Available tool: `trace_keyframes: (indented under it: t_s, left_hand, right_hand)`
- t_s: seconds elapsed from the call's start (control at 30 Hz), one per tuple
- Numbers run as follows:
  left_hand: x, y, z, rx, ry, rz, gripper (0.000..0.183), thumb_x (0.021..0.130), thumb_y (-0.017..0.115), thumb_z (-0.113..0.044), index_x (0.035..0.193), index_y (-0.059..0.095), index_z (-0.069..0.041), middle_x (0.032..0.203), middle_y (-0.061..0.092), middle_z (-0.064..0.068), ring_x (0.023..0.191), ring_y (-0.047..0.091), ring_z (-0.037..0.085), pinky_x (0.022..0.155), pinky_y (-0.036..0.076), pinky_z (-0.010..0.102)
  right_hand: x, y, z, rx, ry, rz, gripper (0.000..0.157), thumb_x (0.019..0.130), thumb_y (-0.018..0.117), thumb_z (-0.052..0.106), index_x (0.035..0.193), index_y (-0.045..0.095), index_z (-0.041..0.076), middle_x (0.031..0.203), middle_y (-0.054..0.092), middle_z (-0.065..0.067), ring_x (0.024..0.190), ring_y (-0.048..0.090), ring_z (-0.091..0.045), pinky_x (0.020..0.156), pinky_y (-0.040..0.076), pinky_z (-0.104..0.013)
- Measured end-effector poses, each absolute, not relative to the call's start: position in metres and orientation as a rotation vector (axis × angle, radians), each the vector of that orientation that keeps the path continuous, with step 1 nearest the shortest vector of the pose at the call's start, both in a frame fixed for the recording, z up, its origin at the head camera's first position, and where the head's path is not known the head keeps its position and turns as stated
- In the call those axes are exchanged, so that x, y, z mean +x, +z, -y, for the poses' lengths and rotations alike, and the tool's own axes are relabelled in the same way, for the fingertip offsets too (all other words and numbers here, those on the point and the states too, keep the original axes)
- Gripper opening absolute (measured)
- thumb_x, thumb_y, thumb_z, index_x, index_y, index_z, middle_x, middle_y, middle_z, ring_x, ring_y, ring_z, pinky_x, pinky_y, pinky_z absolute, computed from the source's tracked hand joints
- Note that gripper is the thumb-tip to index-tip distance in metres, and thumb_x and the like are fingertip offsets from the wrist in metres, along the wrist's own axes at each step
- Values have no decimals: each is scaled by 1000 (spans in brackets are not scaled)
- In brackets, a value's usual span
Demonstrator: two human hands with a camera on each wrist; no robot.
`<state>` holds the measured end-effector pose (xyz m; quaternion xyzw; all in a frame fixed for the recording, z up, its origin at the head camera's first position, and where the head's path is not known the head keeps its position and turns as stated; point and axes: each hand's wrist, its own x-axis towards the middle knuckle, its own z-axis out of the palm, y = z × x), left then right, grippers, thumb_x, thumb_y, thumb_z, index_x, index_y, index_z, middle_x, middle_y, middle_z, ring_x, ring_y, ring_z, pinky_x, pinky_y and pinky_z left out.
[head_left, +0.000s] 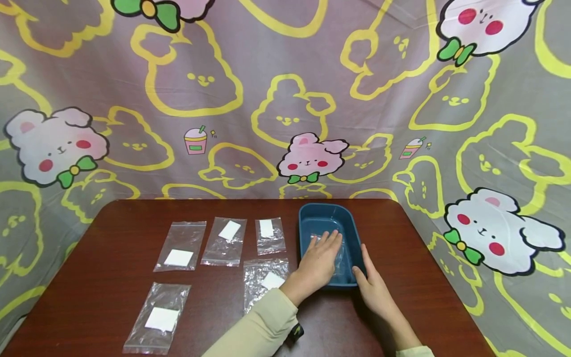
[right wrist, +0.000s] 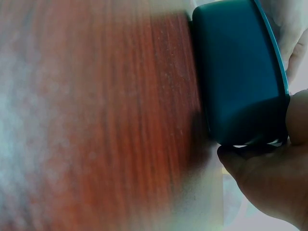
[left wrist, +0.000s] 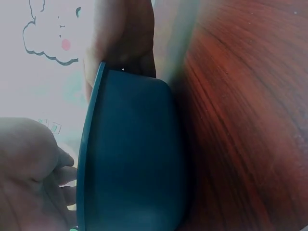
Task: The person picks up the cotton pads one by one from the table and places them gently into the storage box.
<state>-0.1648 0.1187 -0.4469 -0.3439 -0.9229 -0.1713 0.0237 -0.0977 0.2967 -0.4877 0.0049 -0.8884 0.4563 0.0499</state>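
Blue tray (head_left: 321, 218) is what we work at, and we place everything by it. Behind it and off to both sides hangs patterned cloth (head_left: 285, 54); under it spreads the brown table (head_left: 218, 307).

Our right hand (head_left: 376, 285) clasps the tray's near right corner, thumb at the near end and fingers along the outer right wall. Our left hand (head_left: 317, 263) reaches in over the left side, fingers nearly straight and wrapped round nothing that we can see.

Below those fingers, on the tray's floor, lies a clear bag (head_left: 339, 260), partly covered by the hand. We judge the step in hand to be settling it there. To do that well, we should press with flat fingers from the middle outward, so the slick film does not ride up the wall, let the right hand brace the corner against sliding, and then lift straight up so the plastic does not cling.

Five more bags (head_left: 156, 337) lie left of the tray, the nearest just beside it and partly behind our sleeve (head_left: 254, 329). Smallest are the white slips (head_left: 179, 258), one with each of those five; whether the bag in the tray has one, we cannot tell.
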Motion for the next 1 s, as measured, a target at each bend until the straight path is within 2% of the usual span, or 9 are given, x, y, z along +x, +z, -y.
trace_keyframes:
  t_s: [0.23,0.5,0.73,0.9,1.0]
  left_hand:
    - [-162,-449,-118,-1078,-517,2861,66,94,65,-5,155,39,-9,160,36,8,146,34,26,119,27,49]
    - [-156,-449,-115,-1097,-501,2835,61,101,58,-14,157,35,-13,161,34,4,148,31,22,120,24,49]
    - [-148,-448,-102,-1117,-494,2796,54,107,47,-21,158,32,-14,162,32,3,149,27,21,121,22,48]
    - [-144,-455,-82,-1105,-563,2746,52,108,45,-23,158,33,-11,161,33,5,148,31,24,119,26,50]
    - [-143,-462,-68,-1085,-586,2716,51,108,45,-24,157,35,-9,160,36,6,147,32,24,118,28,51]
  right_hand:
    - [-98,-487,-297,24,1398,2705,70,108,48,15,162,6,7,165,11,-22,150,12,-39,120,15,-45]
    - [-100,-489,-296,9,1387,2712,67,108,47,14,162,7,9,166,10,-20,150,11,-38,118,15,-59]
    - [-99,-488,-298,6,1381,2713,68,107,49,14,162,8,7,166,12,-20,150,13,-38,119,16,-52]
    - [-98,-485,-296,-5,1373,2715,69,107,49,15,162,8,7,166,13,-20,150,13,-39,118,17,-58]
    - [-98,-486,-295,-13,1365,2710,68,107,49,16,162,10,8,166,14,-19,150,14,-38,120,16,-47]
